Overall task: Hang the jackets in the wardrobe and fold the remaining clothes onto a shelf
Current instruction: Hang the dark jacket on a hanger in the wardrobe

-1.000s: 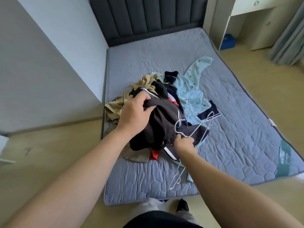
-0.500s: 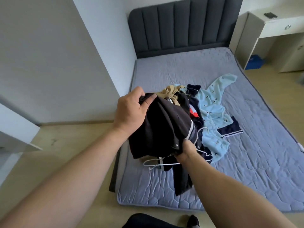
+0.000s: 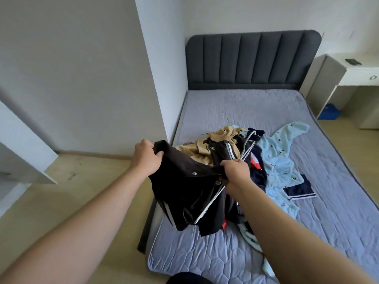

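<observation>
Dark jacket (image 3: 184,181) held above the bed (image 3: 307,222) edge. Left hand (image 3: 146,158) grips its top corner, fingers curled round fabric. Right hand (image 3: 235,171) clutches the opposite edge with white hangers (image 3: 211,203).

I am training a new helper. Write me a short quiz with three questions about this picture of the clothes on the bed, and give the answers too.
1. True or false: the left hand holds nothing.
2. What does the right hand grip together with the dark jacket?
A. white hangers
B. a belt
C. a shoe
3. What colour is the patterned garment spread on the mattress beside the pile?

Key:
1. False; it grips the jacket's edge.
2. A.
3. Light blue.
</observation>
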`<action>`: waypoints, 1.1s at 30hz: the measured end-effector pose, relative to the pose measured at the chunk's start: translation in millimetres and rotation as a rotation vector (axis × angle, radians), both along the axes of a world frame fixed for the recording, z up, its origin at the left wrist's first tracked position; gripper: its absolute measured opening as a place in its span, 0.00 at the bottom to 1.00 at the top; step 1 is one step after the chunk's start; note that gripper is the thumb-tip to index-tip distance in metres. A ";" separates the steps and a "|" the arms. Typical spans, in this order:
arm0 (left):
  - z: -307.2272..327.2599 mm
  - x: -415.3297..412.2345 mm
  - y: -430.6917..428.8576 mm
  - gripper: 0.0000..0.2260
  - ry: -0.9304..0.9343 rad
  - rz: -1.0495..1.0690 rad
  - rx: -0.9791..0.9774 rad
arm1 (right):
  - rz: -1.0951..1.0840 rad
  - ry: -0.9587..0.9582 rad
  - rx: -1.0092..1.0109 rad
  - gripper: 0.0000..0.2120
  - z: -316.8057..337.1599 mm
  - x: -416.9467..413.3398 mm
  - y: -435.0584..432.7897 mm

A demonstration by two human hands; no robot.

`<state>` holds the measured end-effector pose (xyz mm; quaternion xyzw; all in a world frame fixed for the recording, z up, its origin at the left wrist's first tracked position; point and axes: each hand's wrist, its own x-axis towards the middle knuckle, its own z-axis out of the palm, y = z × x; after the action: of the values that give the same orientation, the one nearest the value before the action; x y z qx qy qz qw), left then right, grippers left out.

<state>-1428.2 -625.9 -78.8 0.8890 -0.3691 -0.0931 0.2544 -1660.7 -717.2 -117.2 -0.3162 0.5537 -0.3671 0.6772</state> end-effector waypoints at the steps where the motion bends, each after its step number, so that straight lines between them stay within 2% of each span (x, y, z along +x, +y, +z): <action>1: -2.1 -5.4 2.8 0.19 0.014 -0.095 0.049 | 0.007 -0.007 -0.012 0.11 7.0 6.1 0.7; 3: -7.5 -22.7 7.3 0.38 0.103 -0.427 0.110 | 0.044 -0.008 -0.047 0.10 16.2 15.3 1.6; 4: -8.8 -31.6 9.6 0.43 0.213 -0.607 0.142 | 0.067 0.006 -0.069 0.09 19.3 19.8 3.1; 5: -11.4 -39.7 11.5 0.45 0.349 -0.748 0.169 | 0.086 0.029 -0.094 0.10 20.7 23.8 5.0; 6: -16.5 -45.5 10.4 0.41 0.452 -0.827 0.154 | 0.098 0.065 -0.122 0.10 20.9 26.5 6.0; 7: -20.8 -50.9 7.6 0.35 0.474 -0.837 0.102 | 0.101 0.104 -0.150 0.11 21.3 27.7 7.3; 9: -27.6 -57.3 -1.0 0.28 0.369 -0.755 -0.018 | 0.106 0.145 -0.177 0.12 22.7 26.9 9.7; 12: -34.7 -62.1 -8.4 0.25 0.294 -0.708 -0.059 | 0.122 0.159 -0.171 0.14 24.5 21.0 12.0; 14: -31.8 -66.5 -11.2 0.22 0.292 -0.694 -0.020 | 0.107 0.141 -0.180 0.11 25.8 15.2 11.6; 17: -21.5 -70.3 -15.4 0.23 0.271 -0.648 0.000 | 0.122 0.089 -0.167 0.14 20.7 5.7 12.0; 22: -12.7 -73.2 -19.1 0.17 0.227 -0.700 -0.023 | 0.406 0.417 -0.236 0.22 -0.4 -5.0 28.0; 27: 10.7 -77.1 -15.5 0.16 0.225 -0.689 -0.242 | 0.550 0.752 -0.287 0.19 -27.0 -4.2 33.5; 31: 35.2 -72.2 -16.1 0.17 0.208 -0.561 -0.392 | 0.562 0.708 -0.163 0.06 -36.1 -7.5 33.4; 33: 38.0 -62.9 -16.0 0.15 0.175 -0.480 -0.388 | 0.557 0.749 -0.191 0.06 -33.9 -13.6 31.1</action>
<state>-1491.0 -641.9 -40.8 0.7002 -0.5558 -0.1545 0.4206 -1674.2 -686.1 -151.0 -0.6240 0.6179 -0.0816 0.4714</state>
